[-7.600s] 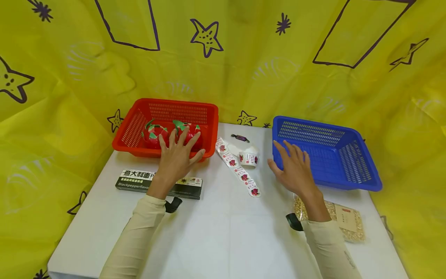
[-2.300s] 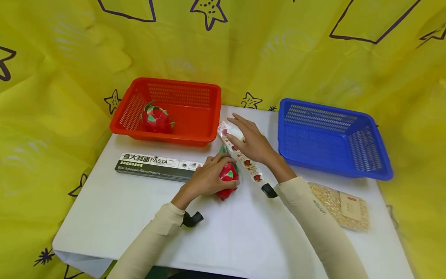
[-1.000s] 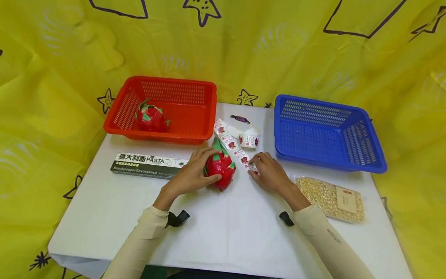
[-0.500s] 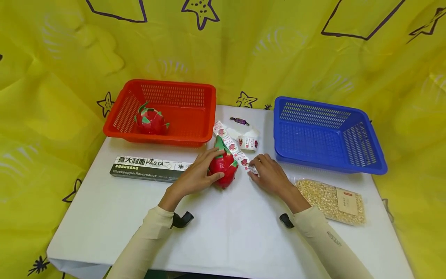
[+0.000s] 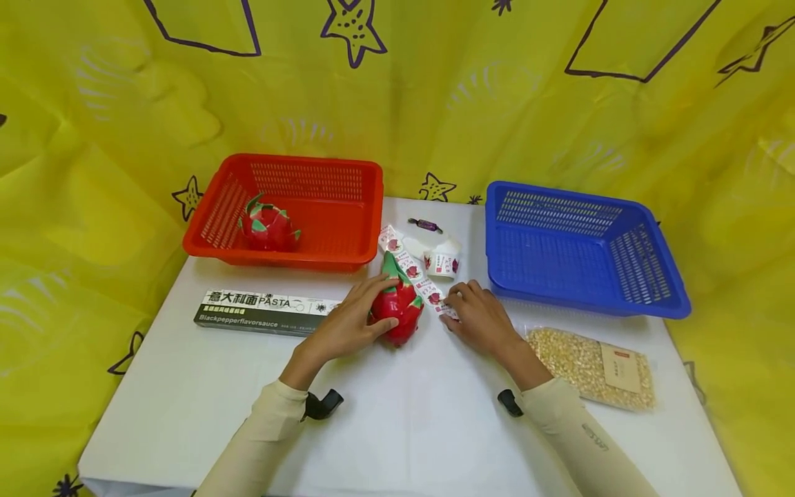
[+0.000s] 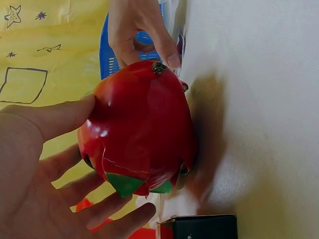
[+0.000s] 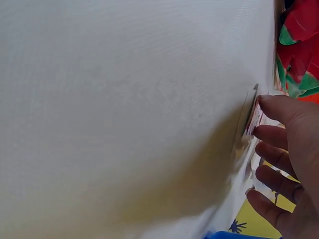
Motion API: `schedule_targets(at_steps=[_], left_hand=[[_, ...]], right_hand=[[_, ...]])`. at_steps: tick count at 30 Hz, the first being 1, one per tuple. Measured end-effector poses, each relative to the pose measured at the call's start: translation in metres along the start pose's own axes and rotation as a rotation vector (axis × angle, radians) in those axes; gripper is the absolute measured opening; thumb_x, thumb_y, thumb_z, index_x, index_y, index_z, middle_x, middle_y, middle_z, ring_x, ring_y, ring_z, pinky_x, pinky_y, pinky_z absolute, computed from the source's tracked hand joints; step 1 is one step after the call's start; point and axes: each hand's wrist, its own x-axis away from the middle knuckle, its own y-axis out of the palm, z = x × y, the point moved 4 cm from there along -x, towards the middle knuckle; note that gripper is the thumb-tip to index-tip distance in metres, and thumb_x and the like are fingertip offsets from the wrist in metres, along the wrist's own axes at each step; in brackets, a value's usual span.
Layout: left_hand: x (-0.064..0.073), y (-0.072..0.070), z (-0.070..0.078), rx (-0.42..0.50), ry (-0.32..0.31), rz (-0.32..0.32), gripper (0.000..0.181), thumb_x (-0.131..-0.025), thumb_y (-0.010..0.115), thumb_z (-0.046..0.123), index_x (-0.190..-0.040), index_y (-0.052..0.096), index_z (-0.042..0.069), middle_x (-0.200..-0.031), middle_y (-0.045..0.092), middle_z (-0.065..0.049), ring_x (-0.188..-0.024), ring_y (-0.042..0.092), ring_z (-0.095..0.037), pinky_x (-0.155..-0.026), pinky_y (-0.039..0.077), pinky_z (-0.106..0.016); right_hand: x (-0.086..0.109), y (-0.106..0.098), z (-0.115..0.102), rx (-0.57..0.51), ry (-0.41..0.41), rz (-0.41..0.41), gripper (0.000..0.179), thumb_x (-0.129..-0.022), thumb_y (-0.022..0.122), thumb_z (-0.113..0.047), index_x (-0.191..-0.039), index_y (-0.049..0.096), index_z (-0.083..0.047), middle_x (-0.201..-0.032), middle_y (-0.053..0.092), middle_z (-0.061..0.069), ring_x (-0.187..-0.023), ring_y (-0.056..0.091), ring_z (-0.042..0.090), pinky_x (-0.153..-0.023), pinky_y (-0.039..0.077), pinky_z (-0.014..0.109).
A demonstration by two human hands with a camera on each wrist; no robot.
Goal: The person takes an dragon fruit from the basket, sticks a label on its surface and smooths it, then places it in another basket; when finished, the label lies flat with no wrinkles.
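Observation:
On the white table, a red dragon fruit with green scales [image 5: 397,307] lies with its green tip pointing away. My left hand [image 5: 349,323] holds it from the left side; the left wrist view shows the thumb on top of the fruit [image 6: 142,129] and the fingers spread along its side. To its right runs a strip of round-ended stickers printed with dragon fruits [image 5: 411,271]. Its near end is pinched between the thumb and forefinger of my right hand [image 5: 481,319]; in the right wrist view the strip's edge [image 7: 254,117] lifts slightly there. The strip's far part continues into a curled roll [image 5: 442,264].
A red basket [image 5: 363,259] at the back left holds another dragon fruit [image 5: 268,226]. At the back right stands a blue basket [image 5: 590,304]. A pasta box [image 5: 261,314] lies left, a bag of corn kernels [image 5: 568,359] right, and a purple wrapped candy [image 5: 425,225] at the back.
The left hand has brought one dragon fruit from the red basket onto the table. The right hand has come from beside the blue basket to the sticker strip's near end. Little differs in the last second.

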Motion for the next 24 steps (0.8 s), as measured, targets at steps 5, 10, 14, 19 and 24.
schedule_targets(at_steps=[5,10,14,19,24], left_hand=[[0.0026,0.0001,-0.0003,-0.005,-0.011,0.001,0.072,-0.099,0.076,0.026,-0.162,0.040,0.026,-0.172,0.031,-0.003,-0.157,0.029,-0.033,-0.113,0.046,-0.064],[0.0019,0.0015,0.0012,-0.007,-0.004,0.002,0.071,-0.100,0.076,0.027,-0.161,0.040,0.026,-0.171,0.031,-0.003,-0.157,0.030,-0.033,-0.113,0.046,-0.064],[0.0017,0.0025,0.0018,-0.026,-0.008,-0.001,0.072,-0.100,0.075,0.028,-0.162,0.039,0.026,-0.172,0.031,-0.002,-0.157,0.030,-0.033,-0.112,0.046,-0.065],[0.0013,0.0028,0.0038,-0.040,-0.014,-0.006,0.072,-0.100,0.075,0.030,-0.162,0.038,0.027,-0.172,0.031,-0.002,-0.157,0.030,-0.033,-0.112,0.046,-0.066],[0.0024,0.0019,0.0038,-0.041,-0.009,-0.009,0.072,-0.101,0.074,0.028,-0.162,0.038,0.027,-0.172,0.031,-0.002,-0.156,0.030,-0.033,-0.112,0.046,-0.066]], right_hand=[[-0.0013,0.0017,0.0005,-0.028,0.034,-0.018,0.029,-0.094,0.082,-0.029,-0.105,0.072,-0.004,-0.114,0.067,0.013,-0.102,0.058,0.031,-0.081,0.054,0.045],[-0.0003,0.0036,0.0038,-0.063,0.064,-0.044,0.026,-0.094,0.082,-0.028,-0.101,0.066,-0.009,-0.112,0.066,0.011,-0.103,0.058,0.030,-0.084,0.053,0.045],[0.0013,0.0045,0.0025,-0.095,0.049,-0.014,0.026,-0.094,0.082,-0.023,-0.108,0.068,-0.007,-0.109,0.068,0.009,-0.100,0.059,0.029,-0.083,0.052,0.043],[0.0016,0.0054,0.0021,-0.092,0.055,-0.007,0.035,-0.095,0.081,-0.023,-0.122,0.071,-0.003,-0.109,0.068,0.011,-0.101,0.060,0.031,-0.086,0.053,0.045],[0.0003,0.0040,-0.0005,-0.066,0.050,-0.007,0.030,-0.094,0.082,-0.024,-0.117,0.077,-0.004,-0.105,0.065,0.012,-0.099,0.058,0.031,-0.086,0.052,0.044]])
